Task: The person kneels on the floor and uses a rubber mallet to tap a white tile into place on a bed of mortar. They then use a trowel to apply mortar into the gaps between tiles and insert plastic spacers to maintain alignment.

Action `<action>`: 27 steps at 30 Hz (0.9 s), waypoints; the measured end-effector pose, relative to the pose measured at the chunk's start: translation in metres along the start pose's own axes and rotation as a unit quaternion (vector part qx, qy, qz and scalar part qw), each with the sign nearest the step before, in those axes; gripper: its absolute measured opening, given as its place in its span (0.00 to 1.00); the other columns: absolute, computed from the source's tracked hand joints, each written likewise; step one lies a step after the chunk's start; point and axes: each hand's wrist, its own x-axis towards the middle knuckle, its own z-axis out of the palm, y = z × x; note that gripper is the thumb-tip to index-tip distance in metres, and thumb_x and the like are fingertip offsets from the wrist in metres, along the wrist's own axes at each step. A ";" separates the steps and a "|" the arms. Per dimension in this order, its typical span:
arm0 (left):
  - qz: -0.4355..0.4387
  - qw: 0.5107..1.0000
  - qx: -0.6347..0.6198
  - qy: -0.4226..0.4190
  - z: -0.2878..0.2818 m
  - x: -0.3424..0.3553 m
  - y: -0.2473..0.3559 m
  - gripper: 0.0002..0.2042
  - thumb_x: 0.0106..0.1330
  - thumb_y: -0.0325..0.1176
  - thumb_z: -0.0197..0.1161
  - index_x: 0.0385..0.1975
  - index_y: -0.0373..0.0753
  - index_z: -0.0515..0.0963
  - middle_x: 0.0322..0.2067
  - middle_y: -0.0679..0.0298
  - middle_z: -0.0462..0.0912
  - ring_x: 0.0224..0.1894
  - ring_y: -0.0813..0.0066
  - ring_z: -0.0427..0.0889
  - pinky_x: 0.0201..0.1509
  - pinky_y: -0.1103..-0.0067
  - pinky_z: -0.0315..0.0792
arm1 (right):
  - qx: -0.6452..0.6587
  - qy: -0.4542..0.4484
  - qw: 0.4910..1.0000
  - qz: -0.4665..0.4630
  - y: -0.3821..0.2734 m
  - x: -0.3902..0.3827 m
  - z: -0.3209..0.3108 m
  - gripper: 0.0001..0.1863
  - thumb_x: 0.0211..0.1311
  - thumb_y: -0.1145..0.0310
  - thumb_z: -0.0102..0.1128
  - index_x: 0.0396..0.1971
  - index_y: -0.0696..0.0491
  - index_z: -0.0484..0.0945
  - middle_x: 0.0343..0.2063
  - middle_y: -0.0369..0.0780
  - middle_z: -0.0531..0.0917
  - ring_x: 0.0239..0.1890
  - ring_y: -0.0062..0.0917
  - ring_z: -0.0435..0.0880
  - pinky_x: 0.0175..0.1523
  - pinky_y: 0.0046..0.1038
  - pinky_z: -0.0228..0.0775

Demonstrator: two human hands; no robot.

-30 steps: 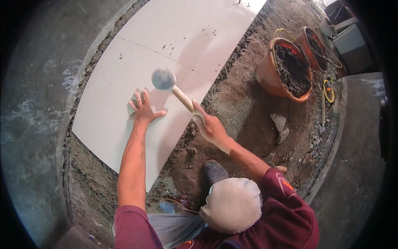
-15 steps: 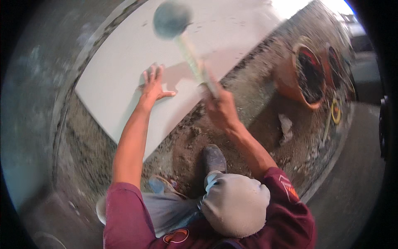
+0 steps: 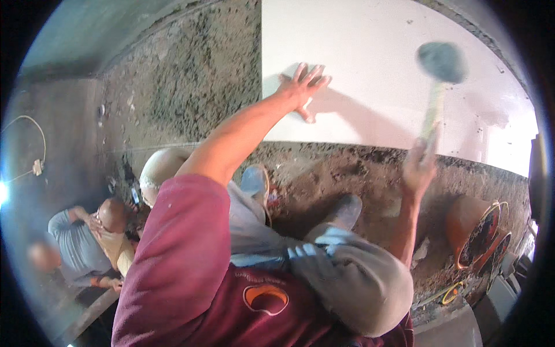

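My left hand (image 3: 300, 89) is spread, palm down, on a large white tile (image 3: 370, 40), near its left edge. My right hand (image 3: 420, 165) grips the pale handle of a mallet (image 3: 441, 61), whose dark, rounded head is blurred over the right part of the tile. Left of the tile is a rough grey mortar bed (image 3: 191, 69). My boots (image 3: 347, 211) are on the dirt just below the tile's near edge, and my bent knees show around my left arm and at lower middle.
A co-worker in grey (image 3: 81, 246) is low down at the lower left, with a cord (image 3: 29, 118) on the surface above. Orange buckets (image 3: 468, 231) of dark material stand at lower right, near a yellow looped object (image 3: 452, 293). A concrete surface (image 3: 69, 46) borders the upper left.
The view has swung leftward, bringing the co-worker and mortar bed into sight and the buckets to lower right. The mallet has moved rightward, farther from my left hand, which stays spread on the tile.
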 end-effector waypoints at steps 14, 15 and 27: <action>0.023 0.998 -0.039 0.051 0.012 -0.009 -0.003 0.69 0.32 0.69 0.76 0.75 0.67 0.36 0.77 0.67 0.29 0.76 0.41 0.30 0.65 0.26 0.50 | 0.097 -0.047 0.993 0.044 -0.074 0.006 0.020 0.31 0.76 0.67 0.46 0.75 0.52 0.51 0.26 0.38 0.76 0.25 0.18 0.71 0.30 0.22 0.67; 0.032 0.998 -0.028 0.053 0.011 -0.009 -0.007 0.68 0.32 0.70 0.76 0.75 0.67 0.36 0.77 0.68 0.29 0.76 0.41 0.30 0.65 0.27 0.51 | 0.167 -0.038 0.985 0.026 -0.093 0.014 0.024 0.31 0.76 0.67 0.46 0.75 0.52 0.50 0.24 0.36 0.74 0.24 0.17 0.69 0.28 0.21 0.66; 0.015 0.996 -0.069 0.050 0.014 -0.004 -0.142 0.66 0.37 0.64 0.79 0.75 0.69 0.37 0.78 0.67 0.33 0.78 0.59 0.39 0.78 0.47 0.41 | -0.083 -0.140 0.972 -0.170 -0.047 0.003 0.098 0.31 0.74 0.71 0.45 0.73 0.57 0.51 0.41 0.49 0.82 0.39 0.38 0.81 0.47 0.36 0.73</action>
